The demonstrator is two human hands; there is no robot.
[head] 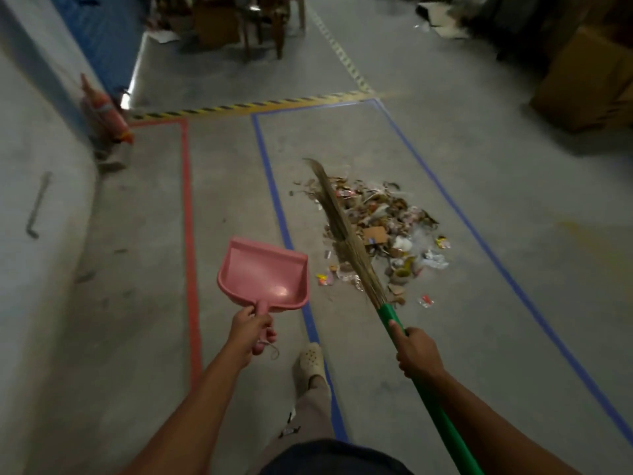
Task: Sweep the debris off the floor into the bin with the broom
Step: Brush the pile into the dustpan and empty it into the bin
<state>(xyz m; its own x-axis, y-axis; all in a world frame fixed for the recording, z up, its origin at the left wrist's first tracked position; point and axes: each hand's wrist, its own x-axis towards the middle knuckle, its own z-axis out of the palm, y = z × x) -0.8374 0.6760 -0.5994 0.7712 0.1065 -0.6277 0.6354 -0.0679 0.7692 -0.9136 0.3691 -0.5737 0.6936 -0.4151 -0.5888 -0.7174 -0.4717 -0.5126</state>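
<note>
Gathering stage: right hand (416,351) wrapped round broom (346,234); left hand (248,332) clasping pink dustpan (263,272) handle. Debris (383,231) heaped between blue tape lines. Advice: dustpan lip flat, short strokes. Bin unseen.

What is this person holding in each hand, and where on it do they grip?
The left hand grips the pink dustpan by its handle. The right hand grips the broom on its green handle, just below the bristles.

Dustpan (263,272) left of broom (346,241); debris pile (387,231) right of, under bristles.
</note>
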